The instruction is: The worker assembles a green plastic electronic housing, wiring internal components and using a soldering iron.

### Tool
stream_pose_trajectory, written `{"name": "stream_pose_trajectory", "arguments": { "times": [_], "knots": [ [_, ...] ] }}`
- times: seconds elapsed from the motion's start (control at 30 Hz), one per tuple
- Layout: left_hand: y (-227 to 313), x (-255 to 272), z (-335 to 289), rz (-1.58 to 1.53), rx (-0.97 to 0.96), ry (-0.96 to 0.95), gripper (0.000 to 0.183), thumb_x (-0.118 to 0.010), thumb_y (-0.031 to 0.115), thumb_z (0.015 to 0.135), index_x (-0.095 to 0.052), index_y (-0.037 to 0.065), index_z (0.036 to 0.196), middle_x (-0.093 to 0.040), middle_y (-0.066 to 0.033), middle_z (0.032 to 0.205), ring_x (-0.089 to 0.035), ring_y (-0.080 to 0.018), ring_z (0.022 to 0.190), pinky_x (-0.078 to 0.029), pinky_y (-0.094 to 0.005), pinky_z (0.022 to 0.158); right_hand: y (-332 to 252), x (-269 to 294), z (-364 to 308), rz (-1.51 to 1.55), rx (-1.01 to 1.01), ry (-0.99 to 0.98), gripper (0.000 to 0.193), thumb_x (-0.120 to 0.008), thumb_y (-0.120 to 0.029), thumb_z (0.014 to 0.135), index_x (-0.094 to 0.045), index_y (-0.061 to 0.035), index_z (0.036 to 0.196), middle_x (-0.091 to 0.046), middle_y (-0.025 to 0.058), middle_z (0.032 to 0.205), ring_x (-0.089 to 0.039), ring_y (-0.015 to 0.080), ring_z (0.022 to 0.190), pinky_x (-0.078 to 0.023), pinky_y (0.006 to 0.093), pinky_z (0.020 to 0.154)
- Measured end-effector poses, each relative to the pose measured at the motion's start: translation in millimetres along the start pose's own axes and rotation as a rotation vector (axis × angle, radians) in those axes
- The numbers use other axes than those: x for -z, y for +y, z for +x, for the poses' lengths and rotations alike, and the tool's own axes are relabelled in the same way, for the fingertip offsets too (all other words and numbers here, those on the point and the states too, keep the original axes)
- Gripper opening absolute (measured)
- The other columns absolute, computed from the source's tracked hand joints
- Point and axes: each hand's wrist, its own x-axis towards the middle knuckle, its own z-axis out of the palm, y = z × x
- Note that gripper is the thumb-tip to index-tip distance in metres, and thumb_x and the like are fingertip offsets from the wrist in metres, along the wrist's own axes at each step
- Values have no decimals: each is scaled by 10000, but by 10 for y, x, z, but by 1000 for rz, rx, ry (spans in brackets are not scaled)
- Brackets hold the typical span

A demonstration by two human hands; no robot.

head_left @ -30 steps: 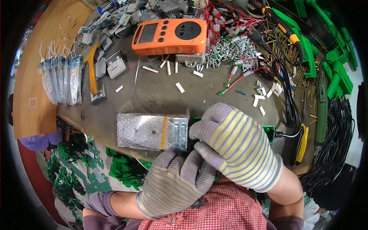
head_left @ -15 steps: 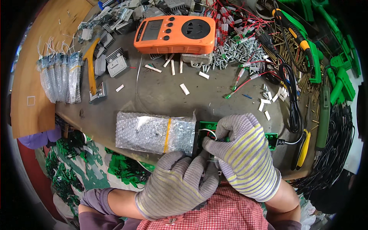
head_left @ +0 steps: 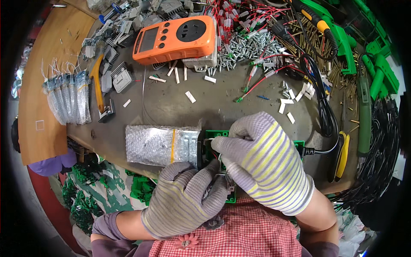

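More green case [head_left: 217,133] now shows, lower centre, likely easing access; left hand [head_left: 184,199] and right hand [head_left: 267,165] curl nearly closed, holds unclear.

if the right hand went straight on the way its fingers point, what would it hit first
The right hand would probably first meet the black end of the bubble-wrapped pack, just to its left; depth is unclear from one view, so it might pass above.

Striped gloves [head_left: 269,167]: matt knit cloth
Bubble-wrapped pack [head_left: 149,146]: glossy, bumpy clear plastic
Green housing [head_left: 218,133]: smooth plastic
Orange meter [head_left: 174,40]: smooth plastic
Screws [head_left: 246,51]: shiny metal
Checked apron [head_left: 252,231]: matt cloth
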Motion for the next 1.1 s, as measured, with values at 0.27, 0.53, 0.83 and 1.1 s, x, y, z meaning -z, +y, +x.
{"name": "stream_pose_trajectory", "arguments": {
  "times": [0.27, 0.53, 0.83, 1.1],
  "knots": [
    [-17, 87, 39, -41, -10, -58, 293, -647, 235, 715, -655, 127, 987, -652, -142, 1136, -620, -205, 813, -470, -391, 761, -49, -197, 59, -269, -39, 35, 78, -705, -186, 808, -697, -109, 799, -594, 85, 856, -590, 295, 786, -482, 434, 638],
    [-48, 93, -10, -72, 11, -96, 332, -654, 253, 686, -658, 119, 990, -664, -130, 1107, -618, -214, 829, -468, -388, 733, -89, -80, -53, -233, 36, -87, 329, -665, -172, 693, -681, -36, 993, -566, 91, 945, -580, 289, 806, -501, 401, 683],
    [-31, 79, -13, -40, 27, -101, 360, -711, 192, 672, -631, 148, 1020, -678, -141, 1167, -626, -198, 754, -429, -419, 832, 231, 418, -707, -109, 208, 122, 307, -740, -134, 664, -737, -112, 970, -651, 49, 971, -600, 237, 939, -519, 340, 754],
    [52, 211, 54, -103, 142, -252, 312, -755, 106, 713, -665, 105, 1011, -674, -211, 1100, -669, -357, 918, -191, -778, 1074, 169, -65, -1128, -54, 190, 418, 352, -765, -323, 638, -704, -35, 830, -662, 83, 827, -627, 196, 761, -538, 355, 717]
  ]
}}
